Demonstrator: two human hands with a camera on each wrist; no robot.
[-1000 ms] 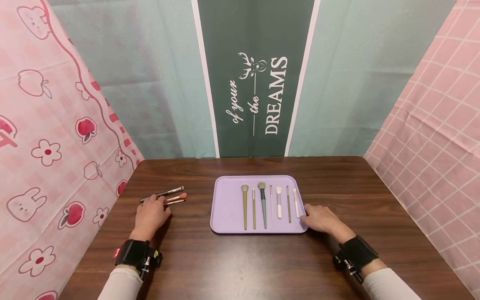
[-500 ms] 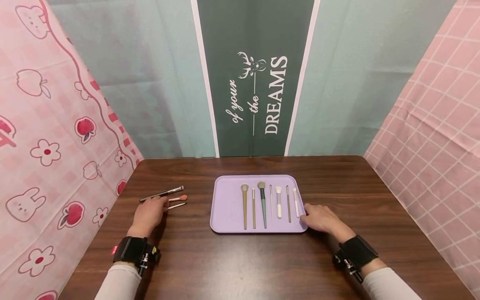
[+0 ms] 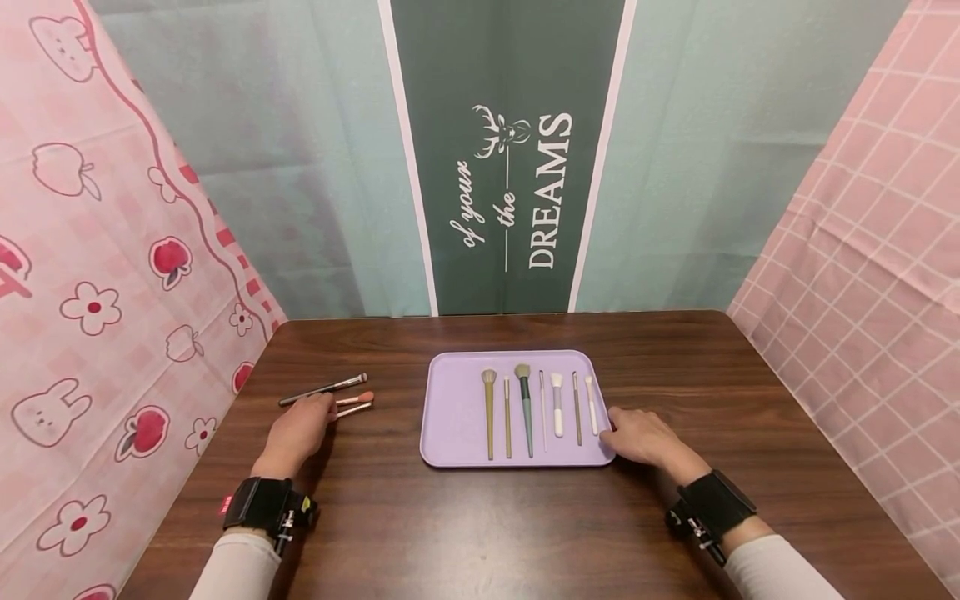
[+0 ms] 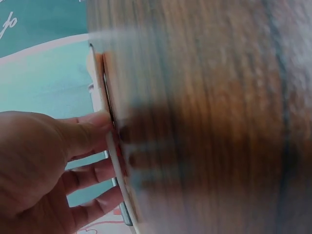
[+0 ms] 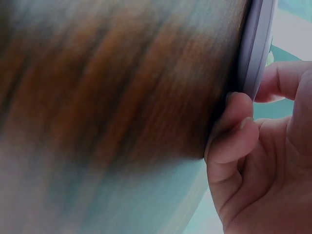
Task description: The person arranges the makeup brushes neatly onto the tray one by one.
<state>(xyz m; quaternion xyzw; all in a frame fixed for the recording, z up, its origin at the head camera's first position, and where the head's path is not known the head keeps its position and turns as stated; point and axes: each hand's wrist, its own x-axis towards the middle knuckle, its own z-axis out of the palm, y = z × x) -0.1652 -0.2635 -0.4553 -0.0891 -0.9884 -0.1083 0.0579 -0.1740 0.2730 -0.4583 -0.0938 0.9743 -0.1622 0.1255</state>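
Observation:
Over the table's left side, my left hand (image 3: 297,429) pinches a thin makeup brush (image 3: 352,411) between thumb and fingers. In the left wrist view that slim pale handle (image 4: 115,151) runs close along the wood. Just beyond lie a makeup brush with a peach head (image 3: 363,397) and a dark-handled brush with a silver ferrule (image 3: 347,383), both partly covered by the hand. My right hand (image 3: 643,436) holds the lilac tray (image 3: 453,417) at its right edge; the right wrist view shows curled fingers (image 5: 234,146) right at the tray's rim (image 5: 253,53).
Several makeup brushes (image 3: 527,412) lie side by side on the tray's middle and right, with bare tray at its left. The brown wooden table (image 3: 480,525) is bordered by a green curtain (image 3: 337,183) behind and pink cloths (image 3: 862,208) at both sides.
My left hand has drawn slightly back and left and now pinches the thin brush, whose angle has shifted a little. The right hand and tray have stayed put.

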